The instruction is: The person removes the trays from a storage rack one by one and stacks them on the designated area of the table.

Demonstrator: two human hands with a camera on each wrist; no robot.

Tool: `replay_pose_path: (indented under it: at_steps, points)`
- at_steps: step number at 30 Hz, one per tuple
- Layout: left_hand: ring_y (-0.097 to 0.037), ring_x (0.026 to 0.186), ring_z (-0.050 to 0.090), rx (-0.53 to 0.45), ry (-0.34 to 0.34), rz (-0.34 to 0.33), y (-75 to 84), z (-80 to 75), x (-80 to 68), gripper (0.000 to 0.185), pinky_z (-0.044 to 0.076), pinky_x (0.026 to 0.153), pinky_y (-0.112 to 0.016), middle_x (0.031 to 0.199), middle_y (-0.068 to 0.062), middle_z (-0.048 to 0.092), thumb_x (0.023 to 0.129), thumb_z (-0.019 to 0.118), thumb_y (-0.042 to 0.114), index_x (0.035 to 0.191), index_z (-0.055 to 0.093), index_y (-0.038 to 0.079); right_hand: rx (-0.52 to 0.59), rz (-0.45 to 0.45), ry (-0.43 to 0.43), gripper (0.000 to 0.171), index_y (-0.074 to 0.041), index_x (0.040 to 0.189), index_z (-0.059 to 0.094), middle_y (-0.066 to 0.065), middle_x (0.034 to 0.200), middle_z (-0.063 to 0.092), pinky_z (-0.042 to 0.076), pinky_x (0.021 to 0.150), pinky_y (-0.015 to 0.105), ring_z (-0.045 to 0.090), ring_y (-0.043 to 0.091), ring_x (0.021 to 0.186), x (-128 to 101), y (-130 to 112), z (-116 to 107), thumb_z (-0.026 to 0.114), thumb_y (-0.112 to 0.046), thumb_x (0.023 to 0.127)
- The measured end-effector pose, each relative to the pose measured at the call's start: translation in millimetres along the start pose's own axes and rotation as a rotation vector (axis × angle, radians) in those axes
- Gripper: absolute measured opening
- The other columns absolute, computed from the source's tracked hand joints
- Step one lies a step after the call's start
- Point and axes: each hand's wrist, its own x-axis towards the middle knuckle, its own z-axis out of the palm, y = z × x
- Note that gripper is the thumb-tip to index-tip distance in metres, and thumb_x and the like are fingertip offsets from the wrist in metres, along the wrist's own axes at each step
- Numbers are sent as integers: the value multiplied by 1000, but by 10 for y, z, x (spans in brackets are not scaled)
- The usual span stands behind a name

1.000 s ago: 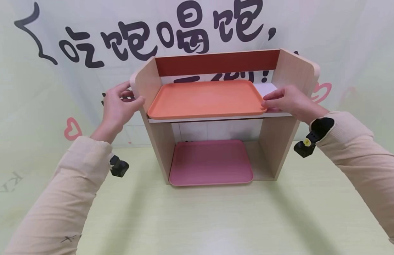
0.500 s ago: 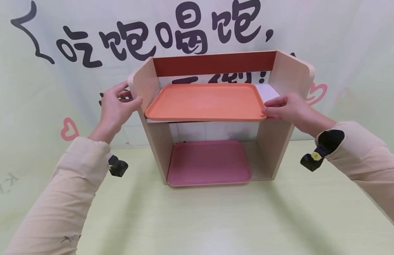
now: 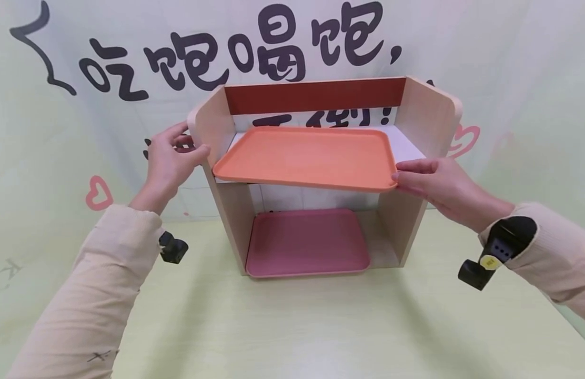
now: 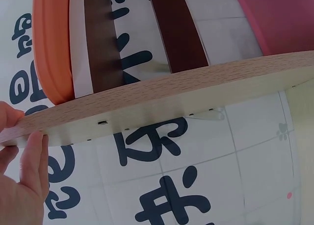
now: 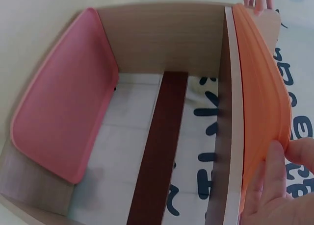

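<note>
A: Where is the orange tray (image 3: 304, 155) lying?

B: It's sitting over the white upper shelf (image 3: 403, 145) of a wooden unit (image 3: 430, 116). It's lying skewed, its four o'clock corner jutting out past the shelf's front edge, its eight o'clock corner resting close against the left side panel (image 3: 217, 118).

A: Which hand is holding it?

B: The right hand (image 3: 444, 184), at three o'clock on the unit. That grip is pinching the jutting corner between thumb and fingers.

A: What is the left hand (image 3: 171, 160) doing, over at nine o'clock?

B: That grip is pinching the front edge of the left side panel. In the left wrist view, fingers are touching the panel's outer face.

A: Is anything lying lower down?

B: A pink tray (image 3: 306, 242) is lying at six o'clock on the bottom board (image 3: 381, 247), its right side leaving some wood showing. The whole unit is standing on a pale surface (image 3: 292, 326), and a dark red strip (image 3: 316, 97) is spanning its back at twelve o'clock.
</note>
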Motion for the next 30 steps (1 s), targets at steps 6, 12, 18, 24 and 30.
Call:
replay_pose_path:
  at_steps: [6, 12, 18, 24, 30]
  points:
    - [-21, 91, 54, 1, 2, 2, 12, -22, 10, 54, 49, 67, -19, 112, -13, 53, 81, 60, 27, 132, 44, 20, 107, -3, 8, 65, 5, 128, 41, -1, 95, 65, 44, 83, 20, 61, 10, 91, -83, 6, 52, 67, -27, 77]
    - [-20, 91, 54, 1, -6, 5, 1, -25, 7, 54, 49, 67, -20, 113, -13, 52, 81, 60, 28, 132, 43, 20, 248, -12, -38, 61, 9, 124, 39, 2, 92, 64, 46, 80, 21, 62, 12, 88, -118, 29, 48, 68, -18, 77]
    - [-20, 91, 54, 0, -20, 5, 5, -14, 3, 54, 49, 67, -19, 114, -14, 52, 81, 60, 26, 133, 43, 19, 138, -46, -50, 57, 9, 124, 37, 2, 96, 63, 45, 82, 24, 62, 12, 89, -86, 63, -17, 63, -20, 82]
    - [-21, 93, 54, 4, -26, 5, 14, -5, 12, 55, 50, 70, -22, 114, -14, 52, 81, 60, 26, 133, 43, 19, -220, -55, 24, 65, -1, 132, 34, 13, 119, 50, 42, 87, 29, 60, 9, 93, 61, 14, -120, 57, -38, 83]
    - [-21, 93, 54, 5, -27, 8, 11, 0, 7, 54, 50, 72, -24, 114, -14, 52, 81, 60, 26, 132, 43, 19, -304, -68, 30, 65, 1, 134, 32, 18, 124, 45, 42, 87, 31, 60, 11, 94, 263, -57, -196, 56, -34, 85]
